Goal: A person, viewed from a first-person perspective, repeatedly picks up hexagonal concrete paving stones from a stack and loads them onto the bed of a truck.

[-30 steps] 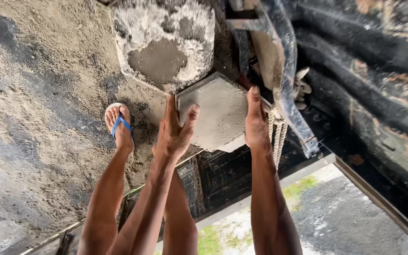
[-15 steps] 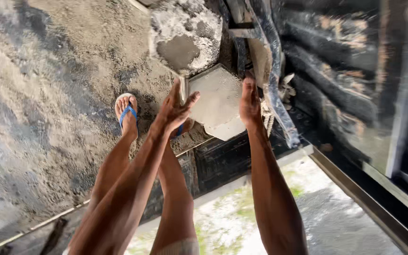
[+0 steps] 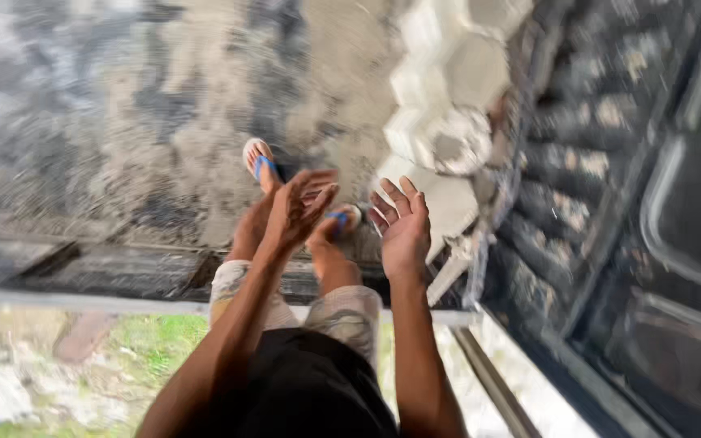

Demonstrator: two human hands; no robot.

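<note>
Now | left hand (image 3: 298,212), right hand (image 3: 402,231): fingers spread, empty | hexagonal concrete block (image 3: 440,203) just beyond right fingertips

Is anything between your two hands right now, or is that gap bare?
In the head view, nothing is held between the left hand and right hand. Through the gap shows a foot in a blue-strapped sandal on the gritty floor, though motion blur softens detail.

Nearest thing: hexagonal concrete paver block (image 3: 448,203), pale grey, flat face up, blurred by motion.
Position: on the concrete ground, just ahead of the open right hand (image 3: 403,231), not touching it.
Row: 1 of several matching hexagonal blocks (image 3: 440,73) set edge to edge beside a dark wall.
Neighbour: block (image 3: 448,144) with a darker rough patch on top.
Hold: none, both hands empty.
</note>
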